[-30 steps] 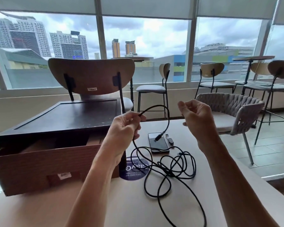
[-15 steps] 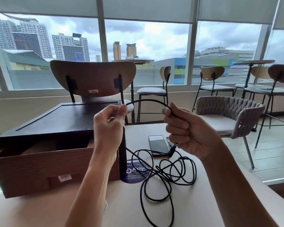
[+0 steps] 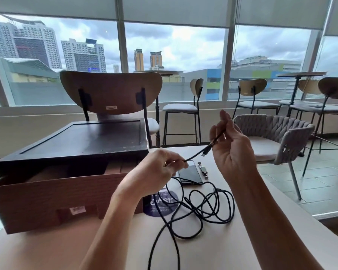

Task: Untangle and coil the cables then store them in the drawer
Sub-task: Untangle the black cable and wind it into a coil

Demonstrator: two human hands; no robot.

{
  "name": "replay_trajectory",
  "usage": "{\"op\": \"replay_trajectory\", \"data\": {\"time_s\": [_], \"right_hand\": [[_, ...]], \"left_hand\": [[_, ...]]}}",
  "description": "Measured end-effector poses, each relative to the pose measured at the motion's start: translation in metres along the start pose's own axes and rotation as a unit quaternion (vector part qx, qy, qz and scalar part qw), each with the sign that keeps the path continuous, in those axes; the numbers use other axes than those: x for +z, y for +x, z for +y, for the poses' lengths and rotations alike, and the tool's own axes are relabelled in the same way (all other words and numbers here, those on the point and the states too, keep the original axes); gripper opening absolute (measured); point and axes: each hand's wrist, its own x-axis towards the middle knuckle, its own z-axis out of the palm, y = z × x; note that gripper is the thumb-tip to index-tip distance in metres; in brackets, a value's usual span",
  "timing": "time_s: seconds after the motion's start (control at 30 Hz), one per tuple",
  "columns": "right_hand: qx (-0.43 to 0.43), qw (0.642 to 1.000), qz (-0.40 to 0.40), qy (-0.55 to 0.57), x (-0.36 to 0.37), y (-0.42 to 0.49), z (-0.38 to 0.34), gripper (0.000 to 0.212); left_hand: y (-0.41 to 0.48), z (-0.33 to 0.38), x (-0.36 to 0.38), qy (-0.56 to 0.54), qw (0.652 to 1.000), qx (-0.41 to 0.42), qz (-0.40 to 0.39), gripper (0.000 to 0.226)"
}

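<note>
Untangling step I'd say: left hand (image 3: pixel 160 170) and right hand (image 3: pixel 233 152) both pinch one cable (image 3: pixel 195 157) end beside the open drawer (image 3: pixel 47 201), next comes loosening that pile (image 3: pixel 209 209).

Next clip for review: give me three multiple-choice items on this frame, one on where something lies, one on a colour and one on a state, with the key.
1. Where does the phone lie?
A on the table
B on the floor
C on a windowsill

2. What colour is the cable?
A white
B black
C red

3. How is the drawer?
A pushed shut
B lying upside down
C pulled open

Key:
1 A, it lies flat on the tabletop.
2 B, every loop and the plug end are black.
3 C, its wooden front stands forward of the black-topped unit, leaving a gap.
</note>
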Motion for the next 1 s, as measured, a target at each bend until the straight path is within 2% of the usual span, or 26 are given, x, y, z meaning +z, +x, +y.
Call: {"op": "replay_trajectory", "data": {"time_s": [0.07,0.1,0.17,0.27,0.33,0.4,0.47,0.53,0.67,0.83,0.93,1.0], "right_hand": [[-0.07,0.991,0.021,-0.11,-0.004,0.001,0.0,0.021],[-0.108,0.976,0.017,-0.188,-0.005,0.0,0.0,0.022],[-0.152,0.923,-0.02,-0.353,-0.006,-0.003,0.003,0.024],[-0.116,0.842,-0.099,-0.518,-0.007,-0.008,0.007,0.021],[-0.042,0.803,-0.169,-0.57,-0.005,-0.013,0.007,0.019],[0.065,0.796,-0.245,-0.55,-0.001,-0.019,0.007,0.019],[0.153,0.809,-0.285,-0.49,0.004,-0.025,0.003,0.022],[0.209,0.812,-0.323,-0.439,0.007,-0.027,-0.003,0.025],[0.287,0.817,-0.388,-0.316,0.007,-0.027,-0.01,0.027],[0.347,0.828,-0.411,-0.162,0.003,-0.025,-0.014,0.025],[0.336,0.853,-0.398,-0.027,0.008,-0.021,-0.015,0.021],[0.306,0.876,-0.371,0.044,0.012,-0.018,-0.02,0.013]], "left_hand": [[-0.001,0.003,-0.004,-0.009,1.0,0.01,-0.001,0.019],[-0.002,0.005,-0.006,-0.012,1.0,0.018,0.005,0.021],[-0.002,0.008,-0.011,-0.019,0.999,0.041,0.027,0.024],[-0.004,0.015,-0.017,-0.05,0.994,0.078,0.065,0.027],[-0.005,0.019,-0.02,-0.07,0.986,0.101,0.109,0.028],[-0.005,0.021,-0.023,-0.096,0.973,0.123,0.168,0.03],[-0.004,0.021,-0.025,-0.143,0.955,0.138,0.219,0.033],[-0.002,0.017,-0.026,-0.203,0.934,0.137,0.261,0.035],[0.003,0.004,-0.023,-0.28,0.905,0.081,0.311,0.039],[0.007,-0.007,-0.011,-0.268,0.92,0.049,0.281,0.038],[0.009,-0.015,-0.006,-0.227,0.938,0.05,0.256,0.04],[0.011,-0.021,-0.003,-0.158,0.957,0.052,0.237,0.035]]}}
